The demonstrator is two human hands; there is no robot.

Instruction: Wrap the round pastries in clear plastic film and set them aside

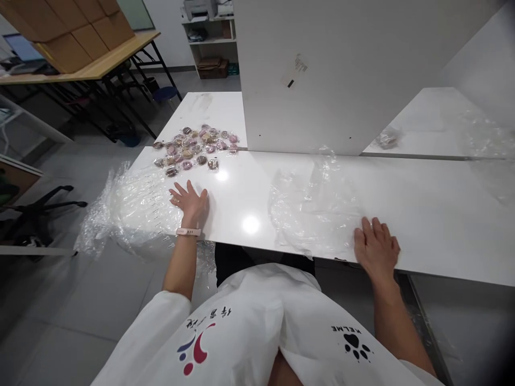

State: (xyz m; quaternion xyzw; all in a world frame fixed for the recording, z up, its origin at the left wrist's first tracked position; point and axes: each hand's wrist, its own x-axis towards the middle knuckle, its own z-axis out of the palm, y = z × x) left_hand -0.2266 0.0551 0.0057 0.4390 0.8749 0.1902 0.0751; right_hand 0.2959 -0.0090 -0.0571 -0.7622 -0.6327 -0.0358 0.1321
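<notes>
My left hand, a pale band on its wrist, is over the white table with its fingers spread and nothing in it. Just left of it a pile of clear plastic packaging spills over the table's left edge. Beyond that hand lies a cluster of small round items in clear wrappers, pink, brown and yellowish; their kind is hard to make out. My right hand rests on the table near the front edge, fingers slightly bent and apart, holding nothing visible. To its left a crumpled clear plastic bag is spread flat.
A tall white panel stands across the table's back. Behind it at right are more clear plastic film and a small wrapped bundle. Cardboard boxes sit on a wooden table at far left, near a blue stool.
</notes>
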